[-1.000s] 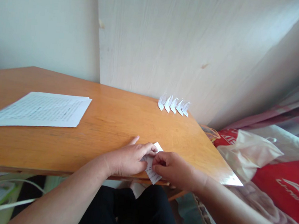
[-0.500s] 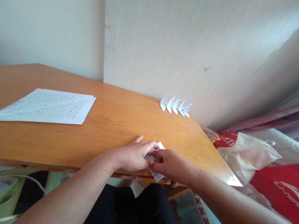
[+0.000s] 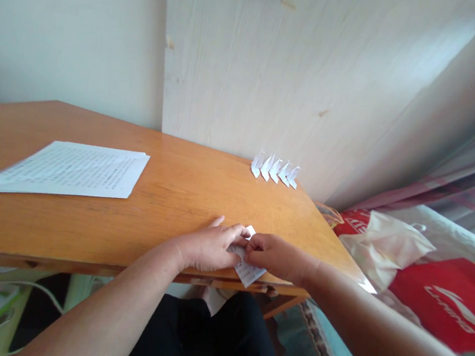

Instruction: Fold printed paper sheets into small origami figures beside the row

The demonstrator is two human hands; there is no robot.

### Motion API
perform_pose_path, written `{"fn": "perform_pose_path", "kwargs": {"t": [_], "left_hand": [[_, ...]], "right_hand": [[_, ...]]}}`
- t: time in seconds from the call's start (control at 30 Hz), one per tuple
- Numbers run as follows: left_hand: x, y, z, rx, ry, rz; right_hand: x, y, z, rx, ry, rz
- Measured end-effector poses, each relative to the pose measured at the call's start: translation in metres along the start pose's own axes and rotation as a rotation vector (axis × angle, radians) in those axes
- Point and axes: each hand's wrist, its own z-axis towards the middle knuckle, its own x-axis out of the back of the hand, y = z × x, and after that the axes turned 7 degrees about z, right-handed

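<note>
A small printed paper strip [image 3: 249, 272] lies at the near edge of the wooden table [image 3: 185, 195], partly folded. My left hand [image 3: 209, 247] presses on its left part with curled fingers. My right hand [image 3: 274, 255] pinches the paper's upper part from the right. Both hands meet over the paper, and most of it is hidden beneath them. One end of the strip sticks out past the table edge.
A row of several small folded paper pieces [image 3: 274, 169] stands at the table's back right, against a pale wooden board [image 3: 293, 71]. Printed sheets [image 3: 70, 168] lie at the left. Red and white plastic bags [image 3: 406, 256] sit to the right of the table.
My right hand has slid slightly up along the paper toward my left fingertips. The view has shifted a little. The paper stays at the table edge.
</note>
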Motion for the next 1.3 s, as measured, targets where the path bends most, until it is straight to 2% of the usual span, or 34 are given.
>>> {"fn": "perform_pose_path", "kwargs": {"t": [0.2,0.5,0.6,0.73,0.93,1.13,1.3], "left_hand": [[0.004,0.006,-0.004,0.046,-0.002,0.013],[0.007,0.008,-0.001,0.028,-0.015,0.006],[0.007,0.008,-0.001,0.027,-0.023,-0.017],[0.008,0.010,-0.002,0.036,-0.007,-0.015],[0.008,0.010,-0.001,0.035,-0.023,0.015],[0.007,0.011,-0.002,0.088,-0.017,0.023],[0.008,0.011,-0.001,0.078,-0.036,-0.009]], "right_hand": [[-0.001,-0.004,0.002,-0.045,0.029,-0.017],[-0.002,-0.002,0.011,-0.060,0.026,-0.129],[0.003,-0.002,0.012,-0.061,0.009,-0.163],[0.013,-0.002,0.009,-0.143,-0.029,-0.215],[0.020,-0.001,0.002,-0.211,0.048,-0.234],[0.023,0.012,0.001,-0.235,0.060,-0.247],[0.031,0.028,-0.004,-0.234,0.099,-0.239]]}}
